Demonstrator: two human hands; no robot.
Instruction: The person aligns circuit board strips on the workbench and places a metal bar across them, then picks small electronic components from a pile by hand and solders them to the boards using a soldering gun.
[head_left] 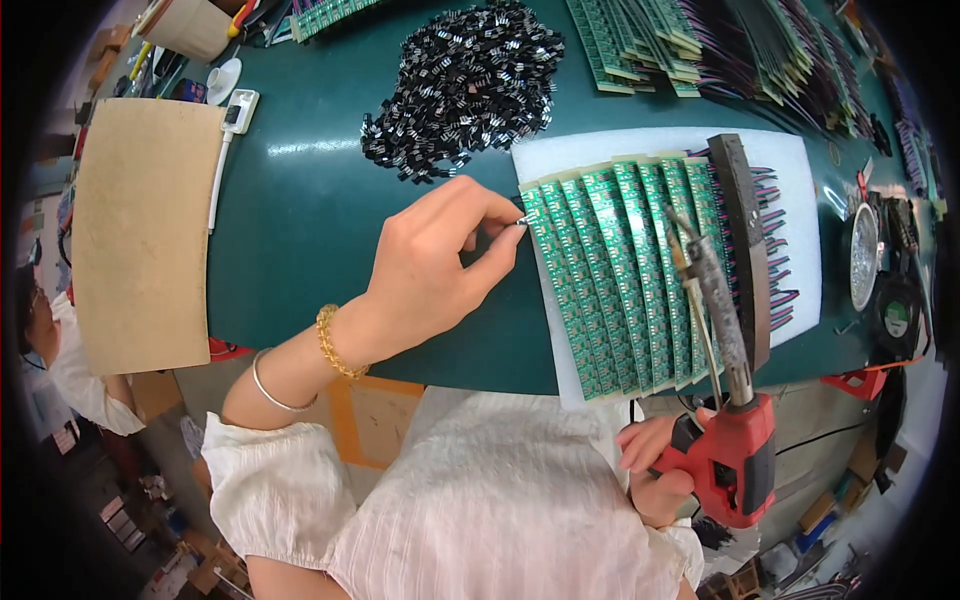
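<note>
The left hand (435, 262) pinches a small black part (521, 222) between thumb and forefinger at the top left corner of the fanned row of green boards (625, 275), which lie overlapped on a white pad (800, 200) on the green table (300, 220). The right hand (655, 470) is closed round the red grip of a soldering gun (730, 420), whose long axis runs up and slightly left, with the tip over the boards. Whether any boards carry parts yet is too small to tell; the black pile (465, 85) looks large, so much probably remains.

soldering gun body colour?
Red with a dark trigger section; soldering gun in the right hand, head view.
</note>
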